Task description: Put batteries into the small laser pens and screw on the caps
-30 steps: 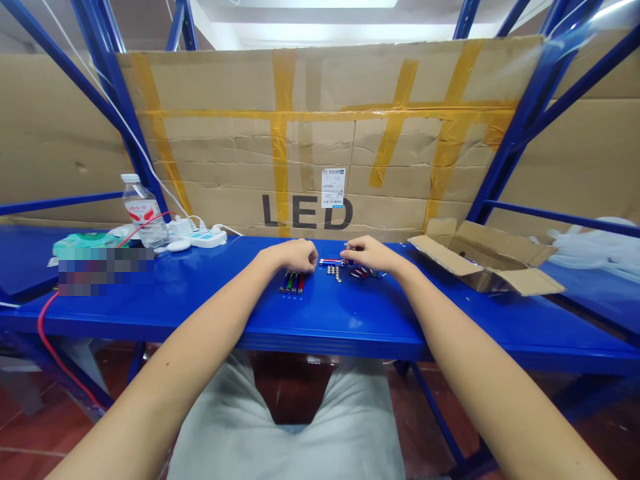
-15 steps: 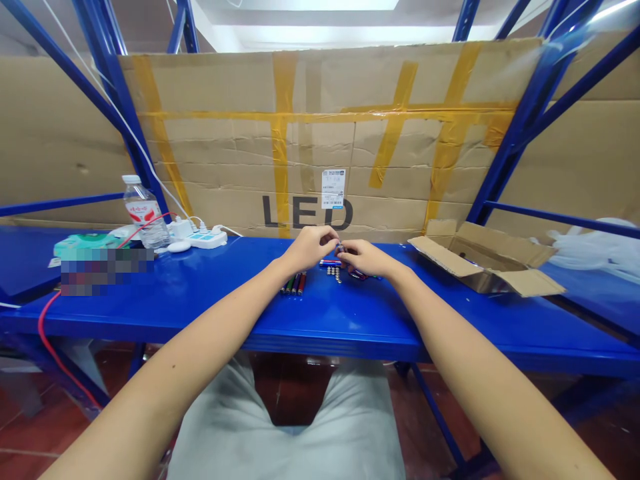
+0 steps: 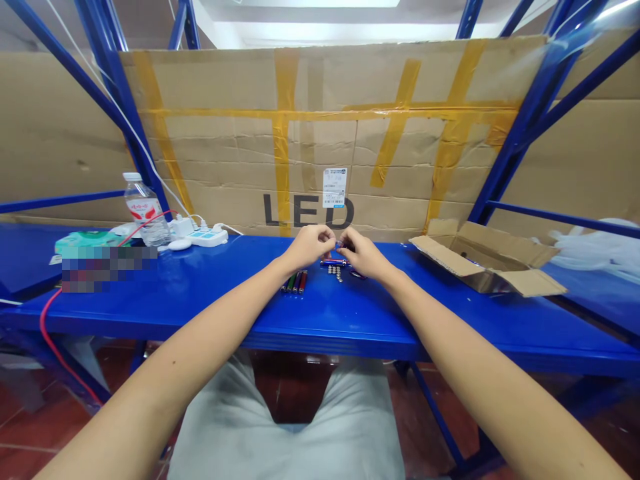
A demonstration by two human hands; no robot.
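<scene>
My left hand (image 3: 311,245) is closed in a pinch above the table, its fingertips turned toward my right hand (image 3: 362,253). The right hand pinches too, thumb against fingers. A tiny shiny thing shows between the fingertips, too small to name. Just below them a blue-and-red tube (image 3: 330,263) lies on the table. In front of it sit several small silvery button cells (image 3: 334,271). Several slim tubes (image 3: 295,283), dark, green and red, stand in a row by my left wrist. Under my right hand, small dark glossy pieces (image 3: 357,274) are partly hidden.
An open cardboard box (image 3: 480,257) stands on the blue table (image 3: 200,293) at the right. Toward the left are a water bottle (image 3: 145,212), a white power strip (image 3: 209,237) and a green packet (image 3: 90,241). A large cardboard sheet (image 3: 225,160) closes off the back.
My fingertips have drawn slightly apart, and the right hand has turned with its knuckles higher. The cells and the row of tubes stay in place.
</scene>
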